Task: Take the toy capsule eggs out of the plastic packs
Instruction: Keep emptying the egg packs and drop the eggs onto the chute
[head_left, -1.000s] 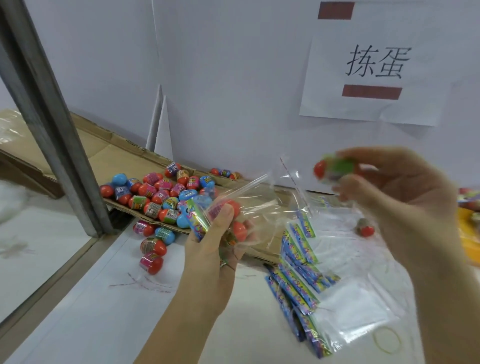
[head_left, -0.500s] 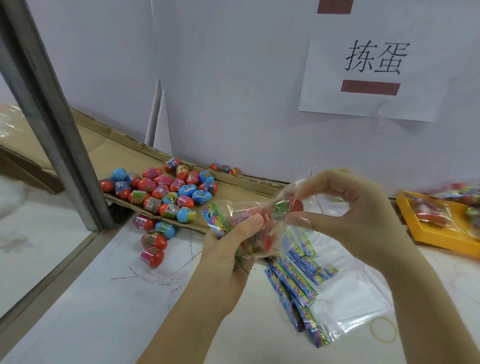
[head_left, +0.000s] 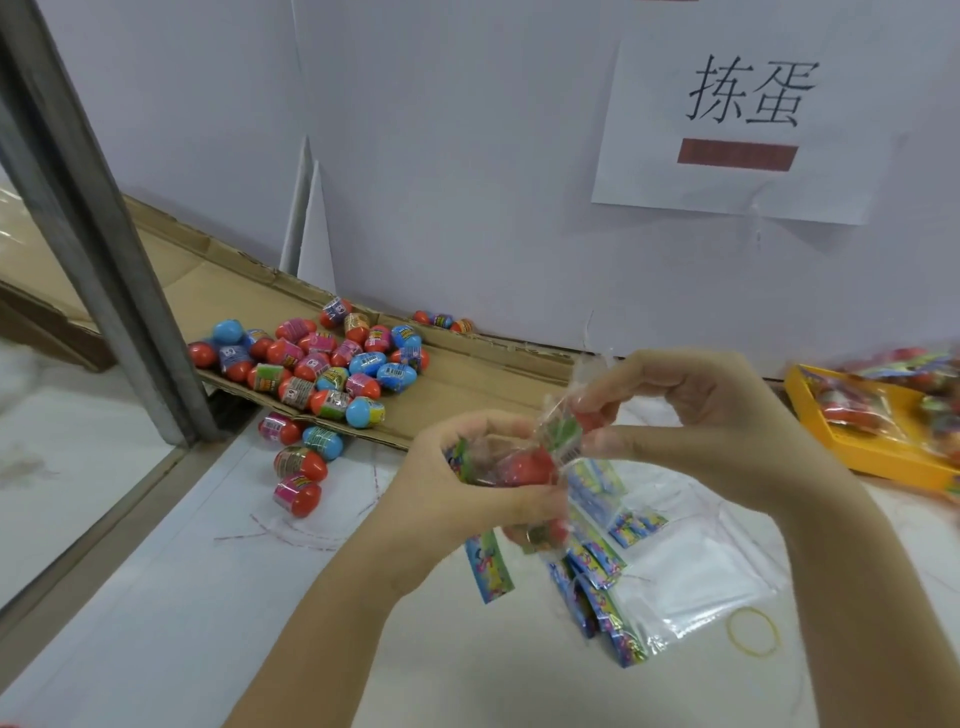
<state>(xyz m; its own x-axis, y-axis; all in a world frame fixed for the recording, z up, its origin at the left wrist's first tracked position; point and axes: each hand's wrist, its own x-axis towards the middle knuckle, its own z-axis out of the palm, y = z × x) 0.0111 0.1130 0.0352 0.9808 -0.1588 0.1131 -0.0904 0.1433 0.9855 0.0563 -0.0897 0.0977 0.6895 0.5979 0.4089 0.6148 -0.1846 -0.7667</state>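
Head view: a pile of toy capsule eggs lies on flattened cardboard, far left of the plastic pack. The left hand grips that pack, red eggs visible inside. The right hand pinches the pack's upper edge. Below the pack, empty packs lie on the white surface; right of it, a yellow tray.

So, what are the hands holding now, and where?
Both hold one plastic pack of eggs: left hand around its lower body, right hand pinching its top end.
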